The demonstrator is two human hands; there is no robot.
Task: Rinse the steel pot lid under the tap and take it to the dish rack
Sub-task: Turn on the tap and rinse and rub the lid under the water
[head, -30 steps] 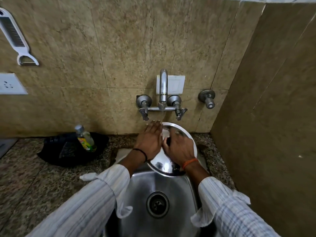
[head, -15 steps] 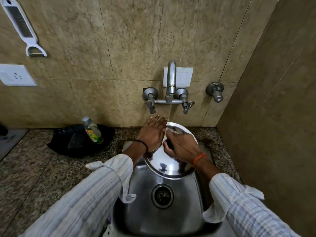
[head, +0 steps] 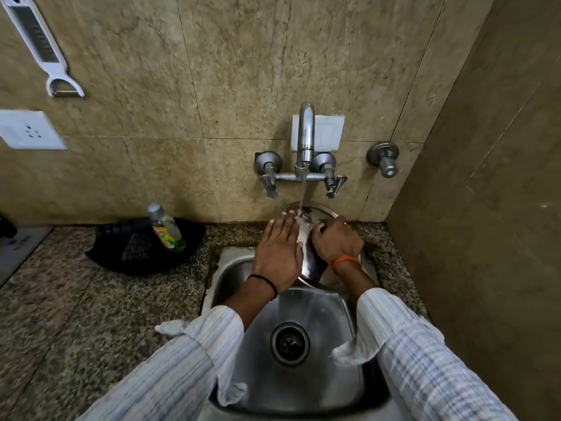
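The round steel pot lid (head: 312, 262) is held tilted over the back of the steel sink (head: 318, 317), under the tap (head: 305, 141). A thin stream of water falls from the spout onto the lid's upper part. My right hand (head: 337, 241) grips the lid at its dark knob, fingers curled. My left hand (head: 279, 253) lies flat on the lid's left side, fingers stretched toward the water. Both hands hide most of the lid. No dish rack is in view.
A speckled granite counter (head: 91, 314) runs left of the sink. On it a black tray (head: 136, 253) holds a dish-soap bottle (head: 167, 229). A wall stands close on the right (head: 485, 238). A peeler (head: 42, 47) and a socket (head: 27, 129) are on the tiled wall.
The lid has tilted up and moved closer under the tap, and water now runs onto it. My left hand has slid further across the lid's face.
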